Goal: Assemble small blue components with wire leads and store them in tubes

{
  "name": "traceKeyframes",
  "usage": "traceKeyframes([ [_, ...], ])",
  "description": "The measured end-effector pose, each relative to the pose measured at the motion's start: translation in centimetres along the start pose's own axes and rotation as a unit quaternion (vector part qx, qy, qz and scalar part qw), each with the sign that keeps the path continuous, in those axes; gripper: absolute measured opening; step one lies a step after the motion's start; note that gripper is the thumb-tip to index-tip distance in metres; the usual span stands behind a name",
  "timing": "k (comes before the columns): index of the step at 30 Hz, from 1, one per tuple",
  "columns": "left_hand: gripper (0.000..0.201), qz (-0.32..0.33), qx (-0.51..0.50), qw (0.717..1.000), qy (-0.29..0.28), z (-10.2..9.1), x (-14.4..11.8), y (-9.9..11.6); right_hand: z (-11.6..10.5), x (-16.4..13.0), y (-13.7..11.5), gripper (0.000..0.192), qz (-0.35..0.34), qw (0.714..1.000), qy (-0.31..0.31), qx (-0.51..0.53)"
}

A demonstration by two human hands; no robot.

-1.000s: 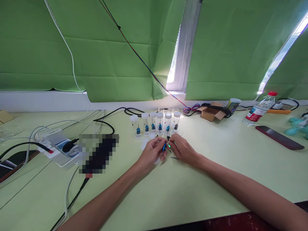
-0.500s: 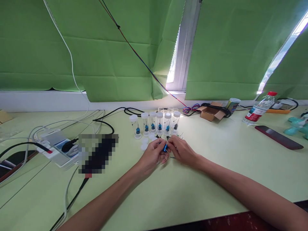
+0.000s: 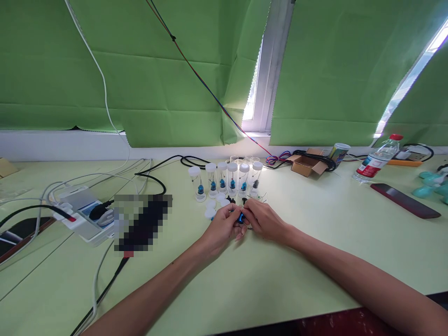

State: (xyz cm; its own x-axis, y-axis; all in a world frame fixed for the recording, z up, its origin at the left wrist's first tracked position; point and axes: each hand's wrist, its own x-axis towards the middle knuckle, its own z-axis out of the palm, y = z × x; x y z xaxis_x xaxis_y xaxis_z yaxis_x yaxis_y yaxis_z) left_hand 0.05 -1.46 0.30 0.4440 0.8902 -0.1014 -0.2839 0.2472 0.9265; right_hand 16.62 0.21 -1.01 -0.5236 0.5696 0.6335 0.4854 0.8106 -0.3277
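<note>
While the left hand (image 3: 223,223) and right hand (image 3: 263,218) pinch a small blue part (image 3: 241,218) between them, white-capped clear tubes (image 3: 233,175) stand just beyond — five holding blue pieces (image 3: 213,186), the rightmost a dark piece (image 3: 255,185).

A vivid blue piece (image 3: 241,217) shows between the left grip (image 3: 224,223) and the right grip (image 3: 264,219). Just beyond both grips, clear tubes (image 3: 232,176) have white caps, most with blue parts (image 3: 233,185) inside. The tabletop (image 3: 315,261) under the grips is plain pale yellow-green; the blinds (image 3: 175,88) beyond are solid green. Well right of the right grip, a clear bottle (image 3: 377,158) has a red cap and a red, white and blue label.
</note>
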Motion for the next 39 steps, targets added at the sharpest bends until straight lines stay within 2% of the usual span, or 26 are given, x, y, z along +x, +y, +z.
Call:
traceKeyframes([
  [17, 0.02, -0.033, -0.053, 0.998, 0.026, 0.27, -0.04, -0.24, -0.08, 0.03, 0.13, 0.026, -0.017, 0.999, -0.033, -0.024],
  [39, 0.015, -0.038, -0.079, 0.996, 0.012, -0.28, 0.09, -0.7, 0.06, -0.14, 0.29, 0.026, 0.0, 0.999, -0.04, -0.018],
])
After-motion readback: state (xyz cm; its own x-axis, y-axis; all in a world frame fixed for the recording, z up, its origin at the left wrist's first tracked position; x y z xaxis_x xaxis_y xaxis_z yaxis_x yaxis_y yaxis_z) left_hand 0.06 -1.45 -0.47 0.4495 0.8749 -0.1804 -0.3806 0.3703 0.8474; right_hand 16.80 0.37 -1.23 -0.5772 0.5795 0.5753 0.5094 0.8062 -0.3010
